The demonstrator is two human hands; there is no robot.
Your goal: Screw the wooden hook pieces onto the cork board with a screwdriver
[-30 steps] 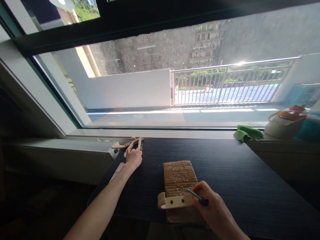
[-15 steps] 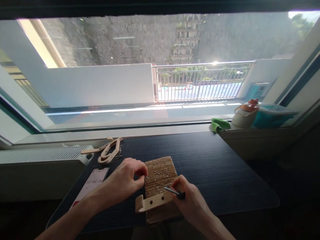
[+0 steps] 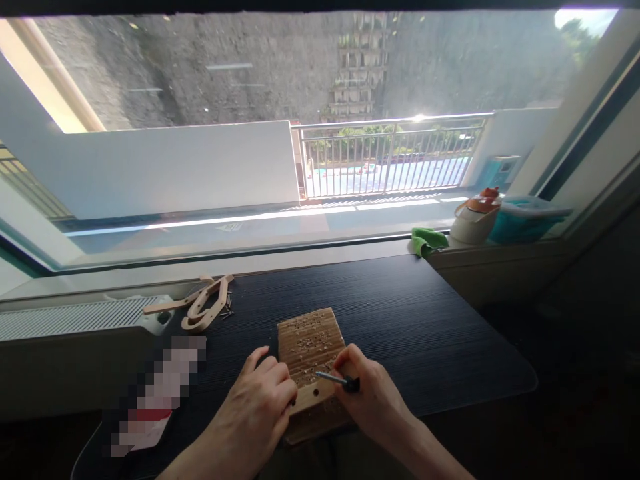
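Note:
My right hand (image 3: 373, 393) is closed around a screwdriver (image 3: 337, 379), its metal shaft pointing left over the cardboard. The same hand is at the right end of a pale wooden piece with dark holes (image 3: 310, 395), which lies across the near part of a corrugated cardboard sheet (image 3: 306, 340). My left hand (image 3: 265, 397) has its fingers curled over the wooden piece's left end, covering it. Its thumb is hidden, and any small screw in that hand is out of sight. Crumbs of wood or shavings are scattered over the cardboard.
Curved wooden parts (image 3: 207, 307) and several loose screws (image 3: 227, 307) lie at the dark table's (image 3: 400, 320) back left. A blurred-out phone (image 3: 165, 393) is at left. The windowsill holds a green cloth (image 3: 427, 241), a jug (image 3: 473, 220) and a teal box (image 3: 527, 220).
My left hand has come down and toward me, from holding a small screw above the cardboard to the wooden piece's left end. The right hand keeps the screwdriver; the view has shifted slightly.

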